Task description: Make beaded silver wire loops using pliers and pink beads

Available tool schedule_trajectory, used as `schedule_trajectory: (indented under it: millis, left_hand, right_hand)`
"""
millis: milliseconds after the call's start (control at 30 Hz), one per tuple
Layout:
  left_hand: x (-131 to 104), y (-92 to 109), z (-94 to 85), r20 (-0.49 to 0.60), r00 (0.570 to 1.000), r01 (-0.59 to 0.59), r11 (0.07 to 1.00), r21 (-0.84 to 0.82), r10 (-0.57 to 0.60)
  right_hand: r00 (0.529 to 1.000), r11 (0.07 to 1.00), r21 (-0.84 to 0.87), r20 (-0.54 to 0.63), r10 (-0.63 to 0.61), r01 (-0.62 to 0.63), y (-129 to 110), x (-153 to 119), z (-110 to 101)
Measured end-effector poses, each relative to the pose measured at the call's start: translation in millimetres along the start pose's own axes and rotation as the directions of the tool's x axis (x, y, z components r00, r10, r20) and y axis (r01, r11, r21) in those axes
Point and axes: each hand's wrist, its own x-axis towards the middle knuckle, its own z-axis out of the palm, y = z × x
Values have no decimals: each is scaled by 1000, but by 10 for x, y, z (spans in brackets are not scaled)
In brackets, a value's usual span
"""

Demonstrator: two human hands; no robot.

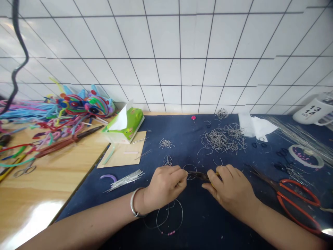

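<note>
My left hand [168,182], with a silver bangle at the wrist, is closed in a pinch on thin wire at the middle of the blue cloth [151,135]. In my right hand [230,191] are dark-jawed pliers [199,175] with yellow handles, their tips touching the fingertips of my left hand. A loop of thin wire [191,166] shows around the plier jaws. Below my left hand lies looped wire with small pink beads [171,233]. Several bent wires [168,160] lie just above it.
Tangled wire [221,139] lies behind my right hand. Red-handled scissors [299,199], a bead dish [305,156] and a white mug [313,110] are at right. A green tissue pack [132,123], straight wires [126,181] and colorful pipe cleaners [31,111] are at left.
</note>
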Motion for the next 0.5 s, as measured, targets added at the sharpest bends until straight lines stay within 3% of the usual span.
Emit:
schedule_trajectory:
  millis: [233,500]
  left_hand:
    - [12,-14,-41,94,990,-120,986,118,109]
    - [24,13,-69,138,979,-168,974,152,148]
  right_hand:
    - [999,1000,-13,35,-7,7,4,-9,-14]
    - [999,999,7,13,-44,44,20,-10,-41]
